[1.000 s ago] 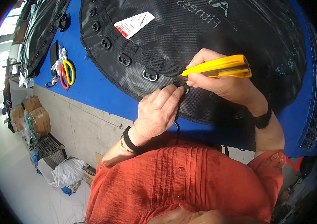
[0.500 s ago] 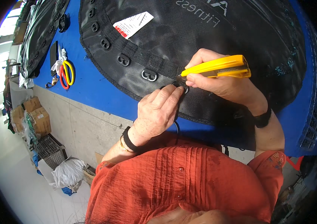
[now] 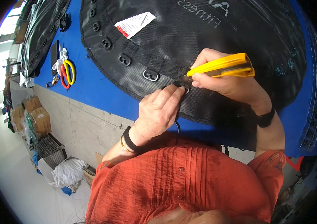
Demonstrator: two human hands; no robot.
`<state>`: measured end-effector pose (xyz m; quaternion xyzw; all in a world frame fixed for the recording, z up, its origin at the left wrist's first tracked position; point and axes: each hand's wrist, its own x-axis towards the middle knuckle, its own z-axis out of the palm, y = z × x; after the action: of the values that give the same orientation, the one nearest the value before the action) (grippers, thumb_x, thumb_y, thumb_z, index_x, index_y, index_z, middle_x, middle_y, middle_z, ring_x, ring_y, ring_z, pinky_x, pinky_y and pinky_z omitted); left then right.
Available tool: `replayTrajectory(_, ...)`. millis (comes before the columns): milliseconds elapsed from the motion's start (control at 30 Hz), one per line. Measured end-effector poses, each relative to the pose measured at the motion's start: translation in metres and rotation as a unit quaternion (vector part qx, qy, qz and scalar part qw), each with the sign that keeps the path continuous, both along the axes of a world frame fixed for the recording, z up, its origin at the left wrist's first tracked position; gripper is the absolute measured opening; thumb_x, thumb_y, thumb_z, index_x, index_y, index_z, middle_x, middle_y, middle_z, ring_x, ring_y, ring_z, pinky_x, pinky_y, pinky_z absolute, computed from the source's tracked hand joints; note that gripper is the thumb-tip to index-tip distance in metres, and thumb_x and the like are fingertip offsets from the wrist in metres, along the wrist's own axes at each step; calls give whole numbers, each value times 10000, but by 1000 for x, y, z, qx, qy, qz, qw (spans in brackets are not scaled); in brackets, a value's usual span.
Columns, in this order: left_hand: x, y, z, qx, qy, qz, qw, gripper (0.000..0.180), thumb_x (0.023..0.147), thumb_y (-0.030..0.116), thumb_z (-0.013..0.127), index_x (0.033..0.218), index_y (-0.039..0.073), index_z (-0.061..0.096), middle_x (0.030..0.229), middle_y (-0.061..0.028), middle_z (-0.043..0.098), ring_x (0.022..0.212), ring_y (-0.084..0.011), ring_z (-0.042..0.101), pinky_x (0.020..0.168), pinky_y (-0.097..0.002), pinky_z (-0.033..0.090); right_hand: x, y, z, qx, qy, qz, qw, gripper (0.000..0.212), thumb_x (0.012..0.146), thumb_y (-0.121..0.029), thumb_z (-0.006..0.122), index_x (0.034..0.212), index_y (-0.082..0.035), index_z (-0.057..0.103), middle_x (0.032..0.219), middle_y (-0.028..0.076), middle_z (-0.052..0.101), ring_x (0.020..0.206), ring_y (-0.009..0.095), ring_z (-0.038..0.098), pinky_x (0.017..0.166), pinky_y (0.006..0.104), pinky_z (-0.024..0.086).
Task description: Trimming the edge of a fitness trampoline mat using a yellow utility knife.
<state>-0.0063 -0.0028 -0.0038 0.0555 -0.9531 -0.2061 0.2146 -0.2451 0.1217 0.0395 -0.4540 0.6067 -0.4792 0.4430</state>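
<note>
A round black mesh mat [image 3: 158,41], apparently a trampoline mat, lies in front of me. Black loops with metal rings, such as this ring [image 3: 151,75], line its strip of webbing. My right hand [image 3: 222,80] grips a yellow utility knife [image 3: 222,66], its blade tip down at the webbing just beyond my left fingertips. With fingers pressed together, my left hand [image 3: 160,108] holds down a ring loop [image 3: 187,90] at the near side of the mat; the fingers partly cover it. A white label with a red end [image 3: 135,24] lies on the mat.
The mat rests on a blue tabletop [image 3: 102,100]. Scissors with red and yellow handles [image 3: 68,72] lie at its left beside a black strip-like object [image 3: 54,56]. Another black mat [image 3: 42,33] is at the far left. Cardboard boxes [image 3: 39,117] and a wire crate [image 3: 50,151] stand on the floor.
My right hand and the knife have shifted slightly to the right along the webbing. The mat has moved very slightly; my left hand stays almost in place.
</note>
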Motion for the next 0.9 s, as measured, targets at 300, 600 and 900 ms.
replayTrajectory(300, 0, 1, -2, -4, -5, 2, 1000, 505, 821, 27, 794, 1324, 28, 762, 1201, -80, 718, 871, -215, 707, 761, -349, 625, 7, -2, -17, -105, 8, 6, 994, 146, 996, -51, 804, 1105, -18, 713, 1041, 39, 655, 939, 166, 674, 842, 303, 539)
replayTrajectory(600, 0, 3, 5, 19, -22, 6, 1000, 536, 776, -83, 760, 1301, 25, 766, 1167, -121, 739, 934, -293, 768, 800, -399, 649, 6, -3, -20, -114, 17, 18, 993, 126, 998, -38, 792, 1099, -23, 718, 1037, 48, 650, 937, 190, 673, 822, 316, 544)
replayTrajectory(900, 0, 1, 2, -2, -6, 3, 1000, 492, 845, 29, 794, 1335, 35, 759, 1195, -82, 719, 875, -216, 709, 756, -357, 620, 5, -2, -18, -106, 50, 30, 993, 122, 1006, -58, 789, 1096, -34, 710, 1042, 47, 629, 921, 200, 669, 802, 323, 542)
